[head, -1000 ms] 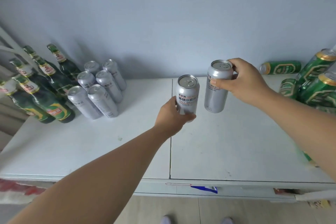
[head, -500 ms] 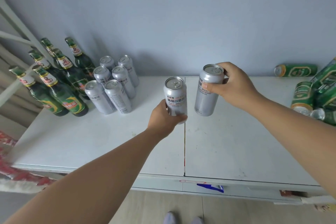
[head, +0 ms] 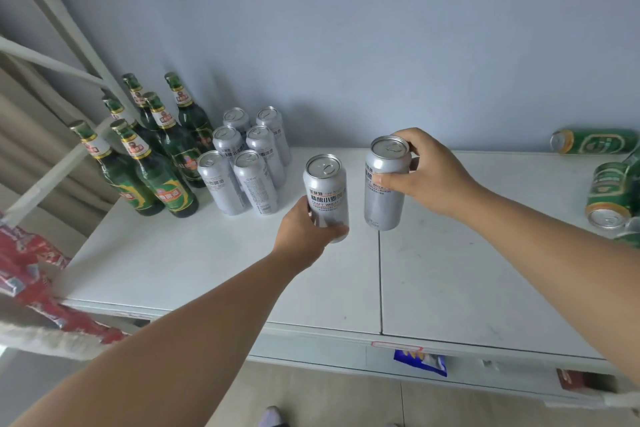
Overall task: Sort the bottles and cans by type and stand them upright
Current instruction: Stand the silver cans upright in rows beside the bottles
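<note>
Two silver cans held upright above the white table (head: pixel 450 270).
Left hand (head: pixel 304 232) grasps one can (head: pixel 325 194) low; right hand (head: pixel 429 173) grasps the other can (head: pixel 384 184) near its top. Standing silver cans (head: pixel 242 163) and green bottles (head: pixel 156 156) grouped left; green cans (head: pixel 609 191) lying right.

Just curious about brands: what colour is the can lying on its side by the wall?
The lying can is green with a gold rim; head view.

Soft, even light; faint shadows on the wall (head: pixel 381 62) beyond your left hand (head: pixel 304 230); edges bow, far left blurred.
</note>
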Tool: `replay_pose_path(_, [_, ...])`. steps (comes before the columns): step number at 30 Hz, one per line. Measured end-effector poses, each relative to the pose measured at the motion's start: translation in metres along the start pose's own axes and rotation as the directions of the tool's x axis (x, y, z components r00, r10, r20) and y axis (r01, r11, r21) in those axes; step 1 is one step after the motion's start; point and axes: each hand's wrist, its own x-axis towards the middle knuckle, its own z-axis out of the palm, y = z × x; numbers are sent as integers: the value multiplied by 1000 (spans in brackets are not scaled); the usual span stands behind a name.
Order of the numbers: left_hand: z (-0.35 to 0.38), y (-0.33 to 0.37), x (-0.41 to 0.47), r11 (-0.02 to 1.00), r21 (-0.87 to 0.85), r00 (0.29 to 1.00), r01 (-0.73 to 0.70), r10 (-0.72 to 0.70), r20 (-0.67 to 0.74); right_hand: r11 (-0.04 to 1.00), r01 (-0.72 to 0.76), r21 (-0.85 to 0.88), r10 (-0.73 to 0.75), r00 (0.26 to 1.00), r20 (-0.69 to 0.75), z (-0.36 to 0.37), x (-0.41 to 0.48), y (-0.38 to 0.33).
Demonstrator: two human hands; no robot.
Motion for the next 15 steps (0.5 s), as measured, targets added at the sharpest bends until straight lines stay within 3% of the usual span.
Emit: replay_pose_path(15, [-166,-104,31,998,5,995,-60,59,75,993,-92,-70,89,994,-57,183,15,-76])
